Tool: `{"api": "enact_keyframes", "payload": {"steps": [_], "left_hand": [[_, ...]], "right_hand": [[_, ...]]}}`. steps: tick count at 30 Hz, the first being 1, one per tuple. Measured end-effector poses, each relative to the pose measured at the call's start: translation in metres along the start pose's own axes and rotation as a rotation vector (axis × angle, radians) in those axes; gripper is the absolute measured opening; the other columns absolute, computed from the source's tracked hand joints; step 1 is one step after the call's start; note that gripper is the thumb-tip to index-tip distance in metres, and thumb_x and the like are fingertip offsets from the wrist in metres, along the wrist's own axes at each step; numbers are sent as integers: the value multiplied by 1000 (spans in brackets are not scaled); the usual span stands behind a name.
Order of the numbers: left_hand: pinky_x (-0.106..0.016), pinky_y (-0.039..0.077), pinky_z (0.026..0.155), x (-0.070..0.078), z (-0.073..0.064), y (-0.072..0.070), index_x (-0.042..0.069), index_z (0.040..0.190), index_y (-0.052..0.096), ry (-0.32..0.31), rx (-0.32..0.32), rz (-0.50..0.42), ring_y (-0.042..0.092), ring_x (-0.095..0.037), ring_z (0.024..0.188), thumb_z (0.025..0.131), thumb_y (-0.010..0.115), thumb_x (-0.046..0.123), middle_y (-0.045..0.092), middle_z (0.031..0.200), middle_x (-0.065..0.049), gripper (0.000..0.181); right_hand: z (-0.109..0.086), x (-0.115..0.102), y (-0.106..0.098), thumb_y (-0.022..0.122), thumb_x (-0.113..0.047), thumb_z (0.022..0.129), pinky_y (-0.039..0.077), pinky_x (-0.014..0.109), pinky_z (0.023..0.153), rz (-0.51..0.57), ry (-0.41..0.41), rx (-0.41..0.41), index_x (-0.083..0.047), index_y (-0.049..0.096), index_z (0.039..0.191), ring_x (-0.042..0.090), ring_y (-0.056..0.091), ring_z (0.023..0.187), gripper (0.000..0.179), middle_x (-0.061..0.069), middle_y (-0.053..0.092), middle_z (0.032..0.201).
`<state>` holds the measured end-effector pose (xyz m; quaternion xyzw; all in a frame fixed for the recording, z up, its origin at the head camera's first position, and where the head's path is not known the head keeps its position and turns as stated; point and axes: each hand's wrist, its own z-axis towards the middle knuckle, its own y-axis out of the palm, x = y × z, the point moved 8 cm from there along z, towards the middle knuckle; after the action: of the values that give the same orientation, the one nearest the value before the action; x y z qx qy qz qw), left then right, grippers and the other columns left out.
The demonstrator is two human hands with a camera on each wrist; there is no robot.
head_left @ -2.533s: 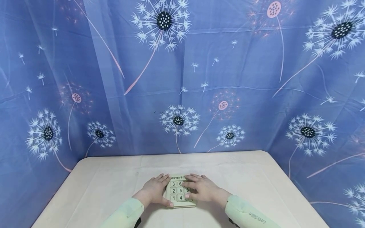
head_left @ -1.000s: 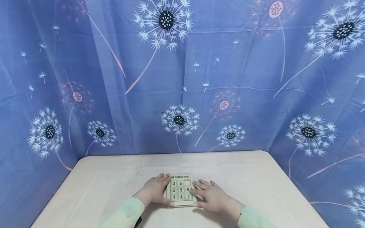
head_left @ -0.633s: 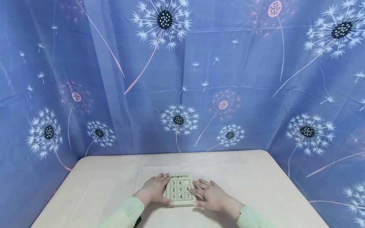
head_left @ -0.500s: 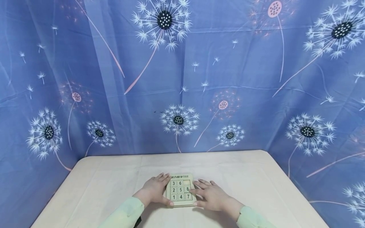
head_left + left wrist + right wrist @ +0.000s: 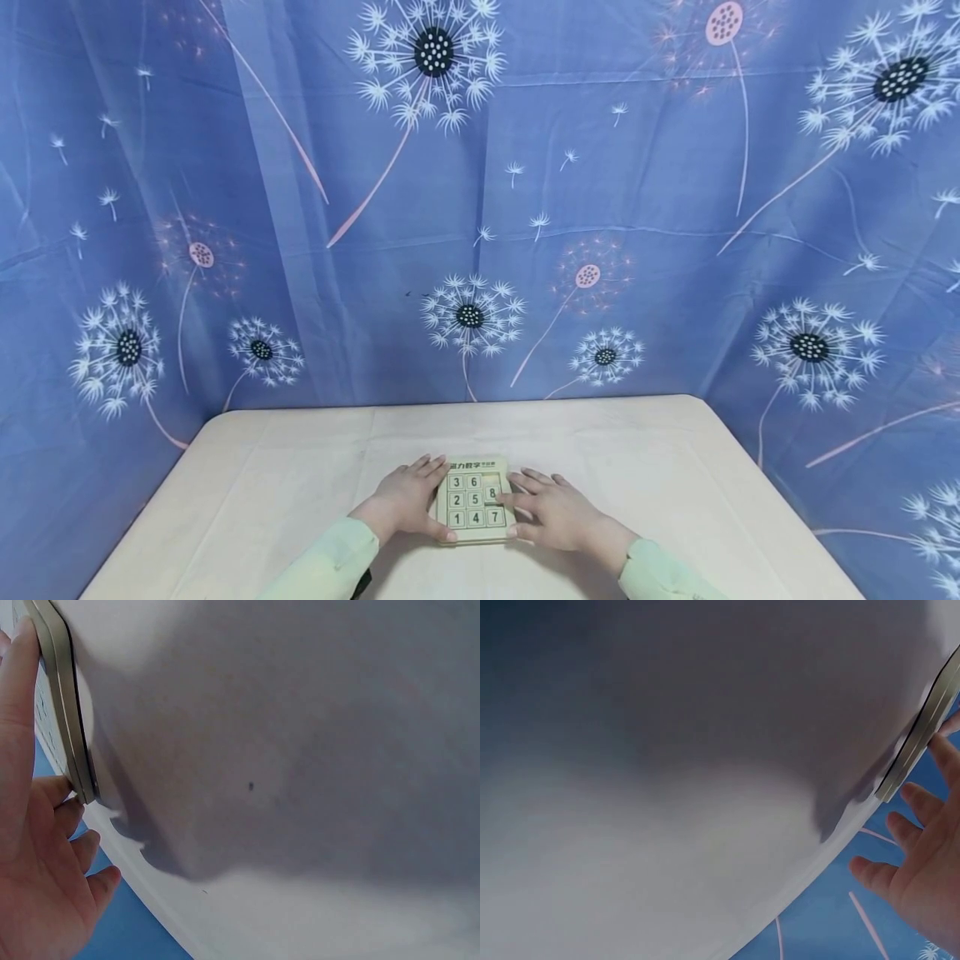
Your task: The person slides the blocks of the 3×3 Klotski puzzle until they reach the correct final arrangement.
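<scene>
A pale green sliding number puzzle lies flat on the table, its numbered tiles in a square grid. The left hand holds the puzzle's left side, thumb at the near corner and fingers at the far one. In the left wrist view, the thumb and a fingertip span the puzzle's edge. From the right side, the right hand reaches over with its index fingertip on the 8 tile. That tile sits partway up the right column, with gaps above and below. The right thumb touches the near right edge.
A cream-coloured table spreads around the puzzle. Blue fabric printed with dandelions hangs behind it and on both sides. Pale green sleeves cover the forearms.
The right hand has drawn back rightward from over the puzzle since the earliest frame. In the last half second its index finger has slid the 8 tile away from the person. The left hand stays put.
</scene>
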<state>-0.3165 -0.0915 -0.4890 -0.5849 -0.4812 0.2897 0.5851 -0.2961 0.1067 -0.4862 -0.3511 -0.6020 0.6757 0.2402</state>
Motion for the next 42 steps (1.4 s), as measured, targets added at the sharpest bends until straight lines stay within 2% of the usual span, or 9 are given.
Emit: {"api": "enact_keyframes", "payload": {"steps": [20, 30, 42], "left_hand": [[-54, 37, 125, -1, 1, 1, 8, 155, 44, -4, -10, 3, 36, -33, 155, 68, 85, 67, 42, 165, -7, 113], [-54, 38, 124, -3, 3, -1, 7, 154, 45, 6, 8, 13, 37, -34, 154, 68, 85, 68, 43, 164, -8, 113], [-54, 39, 123, 1, 0, 0, 7, 154, 45, 13, -1, 17, 38, -34, 154, 69, 85, 66, 43, 164, -9, 112]], "right_hand": [[7, 2, 0, 58, -58, 97, 44, 72, 110, -7, 18, -12, -25, 62, 143, 40, 49, 144, 57, 13, 53, 156], [14, 3, -3, 57, -57, 98, 44, 72, 109, -6, 23, -2, -24, 62, 142, 40, 49, 145, 55, 13, 53, 155], [14, 2, -4, 59, -57, 97, 43, 72, 110, 1, 36, -7, -21, 63, 140, 41, 48, 145, 56, 14, 53, 155]]}}
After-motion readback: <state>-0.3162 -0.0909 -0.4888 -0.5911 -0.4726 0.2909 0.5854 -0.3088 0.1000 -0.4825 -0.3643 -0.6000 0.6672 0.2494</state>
